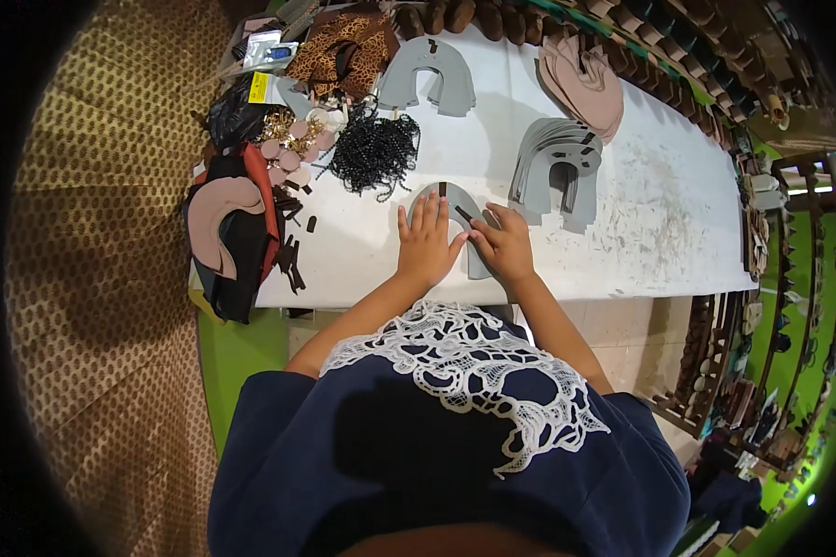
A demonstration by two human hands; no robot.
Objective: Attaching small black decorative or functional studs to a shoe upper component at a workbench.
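Note:
A grey U-shaped piece, like a shoe-upper cutout, lies on the white table in front of me. My left hand rests flat over its left side, fingers stretched out and apart. One small black strip sits at the top of the curve, by my left fingertips. Another black strip lies slantwise on the right side of the curve. My right hand is spread over that right side, its fingertips at or close to the slanted strip. The hands cover much of the piece.
A stack of grey U-shaped pieces stands right, pink pieces behind it. Another grey piece lies at the back. Left are black beaded strands, leopard-print pieces, loose black strips and a pink curved piece. Shoe racks flank the right.

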